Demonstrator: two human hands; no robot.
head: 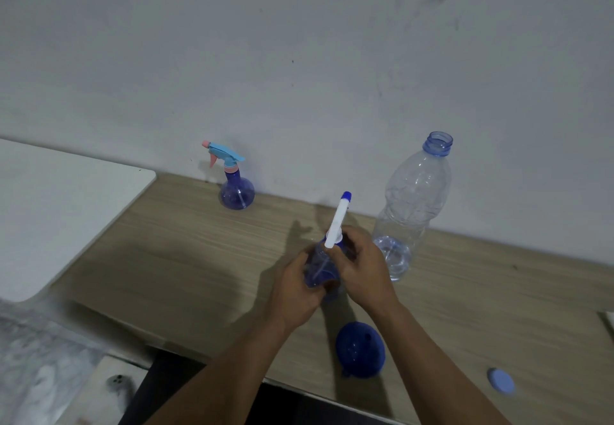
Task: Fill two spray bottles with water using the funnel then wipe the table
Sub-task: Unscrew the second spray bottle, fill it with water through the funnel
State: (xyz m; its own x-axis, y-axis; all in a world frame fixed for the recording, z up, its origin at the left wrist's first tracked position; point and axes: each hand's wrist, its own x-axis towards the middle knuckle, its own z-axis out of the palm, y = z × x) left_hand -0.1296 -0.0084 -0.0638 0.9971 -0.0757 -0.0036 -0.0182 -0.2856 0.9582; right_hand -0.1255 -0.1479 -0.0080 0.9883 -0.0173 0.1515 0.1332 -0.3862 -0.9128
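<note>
A blue spray bottle [320, 270] with a white sprayer head [339, 220] stands at the middle of the wooden table [199, 258]. My left hand [294, 286] grips its round body from the left. My right hand [360, 266] curls around its neck, at the base of the sprayer. A second blue spray bottle [236, 192] with a light blue and pink sprayer stands at the back by the wall, holding some water. A blue funnel [360, 351] lies near the front edge. An uncapped clear water bottle [410, 211] stands to the right, with a little water at its bottom.
A light blue bottle cap [501, 380] lies at the front right of the table. A white surface [50, 211] adjoins the table on the left. A pale object [607, 320] shows at the right edge. The wall runs right behind the table.
</note>
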